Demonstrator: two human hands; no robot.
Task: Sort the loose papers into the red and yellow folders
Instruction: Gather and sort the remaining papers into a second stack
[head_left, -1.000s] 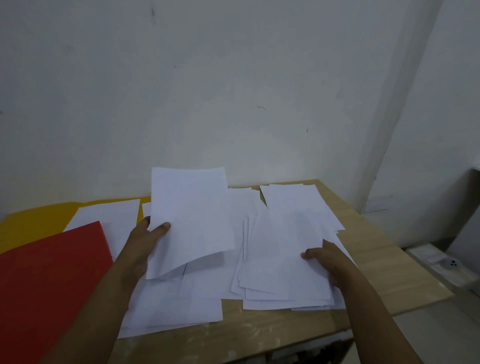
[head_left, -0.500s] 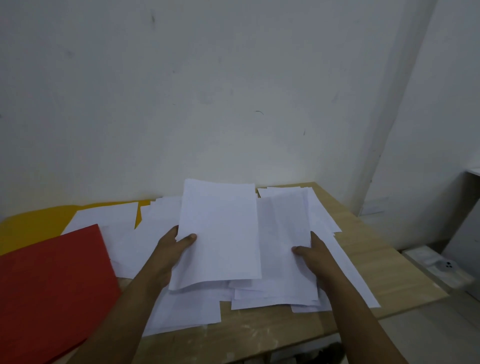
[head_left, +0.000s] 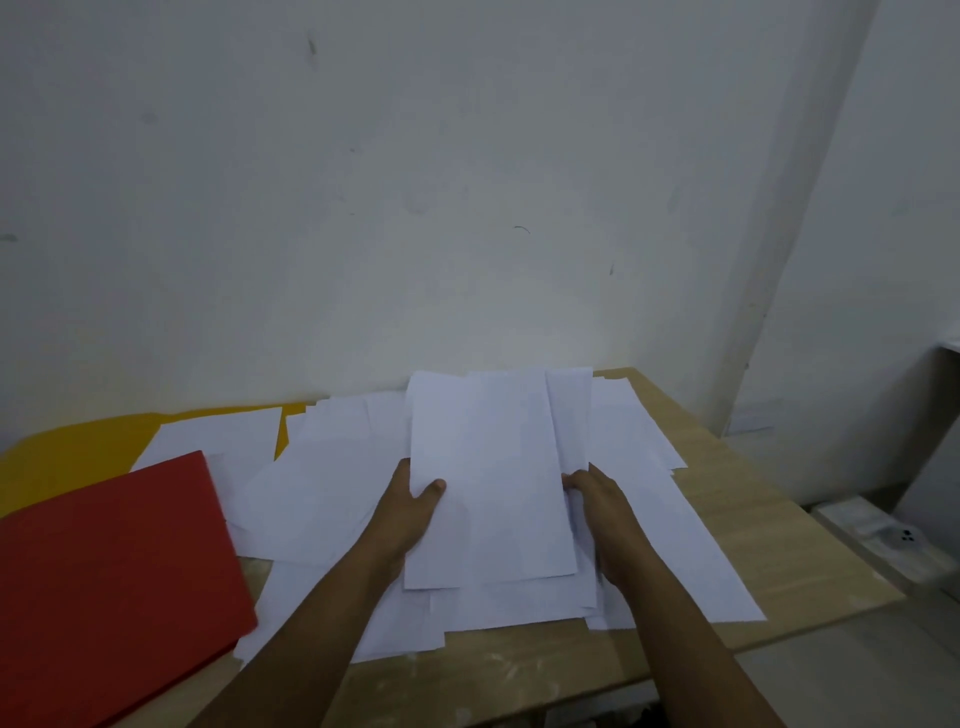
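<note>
Both hands on one white sheet above the paper pile

The left hand (head_left: 410, 506) pinches the sheet (head_left: 493, 478), thumb on top; the right hand (head_left: 597, 499) curls round its right edge. Loose papers (head_left: 322, 493) cover the wooden table (head_left: 769, 530) beneath, the red folder (head_left: 109, 571) lies closed left, the yellow folder (head_left: 67, 447) behind it against the wall (head_left: 415, 182)

Plain white papers (head_left: 332, 499) cover a pale wood-grain counter (head_left: 753, 519); left of the papers lie a red folder (head_left: 104, 582) and a yellow folder (head_left: 78, 447).
</note>
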